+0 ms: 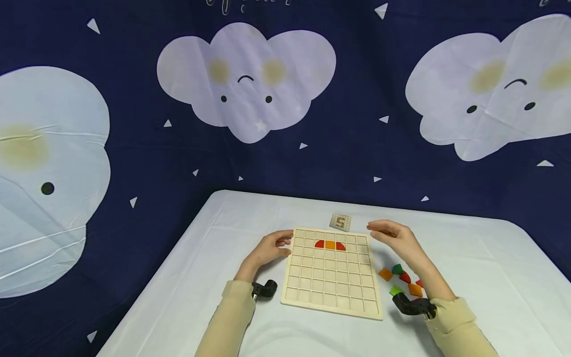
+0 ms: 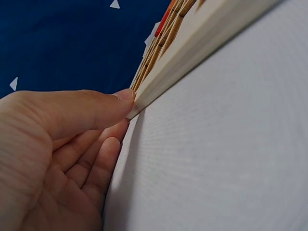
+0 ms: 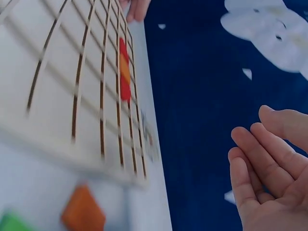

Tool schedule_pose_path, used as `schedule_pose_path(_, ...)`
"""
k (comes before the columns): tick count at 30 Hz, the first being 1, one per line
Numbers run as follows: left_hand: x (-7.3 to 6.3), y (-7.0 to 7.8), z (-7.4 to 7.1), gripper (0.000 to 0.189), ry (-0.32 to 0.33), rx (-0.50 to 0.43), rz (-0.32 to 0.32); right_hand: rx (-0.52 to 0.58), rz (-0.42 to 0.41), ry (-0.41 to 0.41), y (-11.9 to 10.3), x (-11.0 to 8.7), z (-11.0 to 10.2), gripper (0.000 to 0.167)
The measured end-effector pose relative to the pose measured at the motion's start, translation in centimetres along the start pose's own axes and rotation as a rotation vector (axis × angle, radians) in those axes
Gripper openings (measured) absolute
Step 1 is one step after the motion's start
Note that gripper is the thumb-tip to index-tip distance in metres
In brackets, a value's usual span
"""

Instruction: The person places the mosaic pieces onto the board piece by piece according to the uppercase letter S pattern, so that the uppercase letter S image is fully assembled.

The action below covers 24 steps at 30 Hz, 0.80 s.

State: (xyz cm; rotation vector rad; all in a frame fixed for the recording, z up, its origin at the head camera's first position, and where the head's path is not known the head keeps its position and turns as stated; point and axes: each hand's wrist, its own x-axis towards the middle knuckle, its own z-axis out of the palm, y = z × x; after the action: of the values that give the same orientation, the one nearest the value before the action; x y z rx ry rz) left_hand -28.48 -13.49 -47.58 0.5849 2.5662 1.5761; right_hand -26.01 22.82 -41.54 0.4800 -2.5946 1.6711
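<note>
A square cream grid board (image 1: 330,287) lies on the white table. In one of its far rows sit two red rounded pieces (image 1: 319,244) with an orange square (image 1: 330,245) between them. My left hand (image 1: 269,248) rests at the board's left edge; in the left wrist view its thumb (image 2: 91,108) touches the rim, with the other fingers loosely bent below. Off the board's far right corner my right hand (image 1: 399,240) is raised, fingers slightly bent and holding nothing, as the right wrist view also shows.
Loose orange (image 1: 385,273), green (image 1: 397,269) and red (image 1: 405,277) pieces lie right of the board, some partly hidden by the right wrist. A small pattern card (image 1: 341,222) lies beyond the far edge. A dark blue cloud-print cloth (image 1: 348,163) hangs behind the table.
</note>
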Motion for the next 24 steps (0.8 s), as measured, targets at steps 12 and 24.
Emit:
schedule_pose_path(12, -0.4, 1.0, -0.2, 0.056, 0.002, 0.004, -0.004, -0.119, 0.098, 0.108, 2.9, -4.2, -4.7, 0.049)
schedule_pose_path(24, 0.0, 0.1, 0.0, 0.058, -0.003, 0.017, -0.033, -0.096, 0.131, 0.158, 4.4, -6.6, -6.6, 0.047)
